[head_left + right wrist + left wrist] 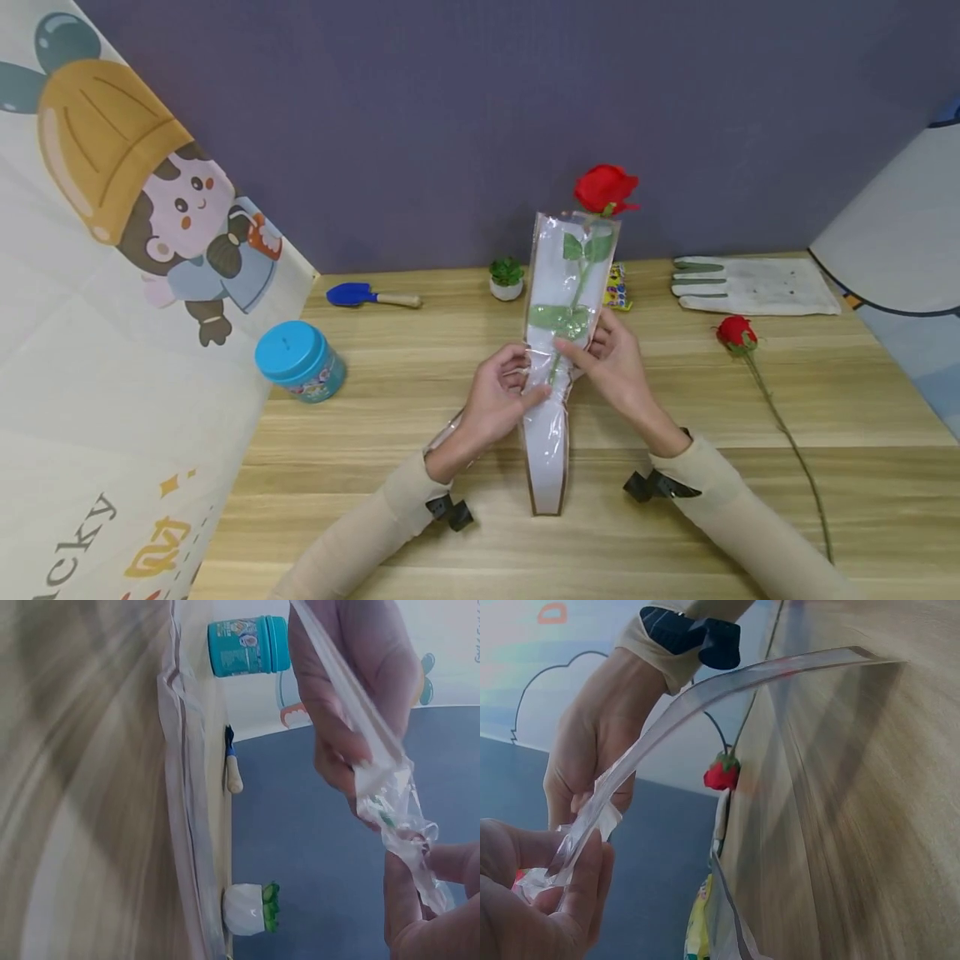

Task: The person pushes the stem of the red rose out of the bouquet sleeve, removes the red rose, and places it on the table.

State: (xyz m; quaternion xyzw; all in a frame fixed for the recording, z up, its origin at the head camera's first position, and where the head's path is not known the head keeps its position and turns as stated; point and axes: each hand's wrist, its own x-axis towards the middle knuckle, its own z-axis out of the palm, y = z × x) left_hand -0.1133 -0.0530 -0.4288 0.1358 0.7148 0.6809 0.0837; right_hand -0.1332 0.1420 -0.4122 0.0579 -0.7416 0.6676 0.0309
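Note:
A red artificial rose (pixel 606 190) stands in a clear, bordered flower sleeve (pixel 546 458), its bloom above the open top and its green leaves behind the film. My left hand (pixel 498 400) pinches the sleeve's left side near the middle, thumb in front. Slightly higher, on the right side, my right hand (pixel 622 371) pinches it with the thumb over the stem. In the left wrist view the sleeve's narrow tail (pixel 780 667) slopes down toward the table. Crumpled film (pixel 397 810) bunches between both hands in the right wrist view.
Another red rose (pixel 737 332) lies at right, below a white glove (pixel 757 286). Along the back are a blue trowel (pixel 351 294), a small potted plant (pixel 506 279) and a yellow packet (pixel 617 287). A blue jar (pixel 300 362) stands left. More clear wrapping (pixel 184 750) lies on the table.

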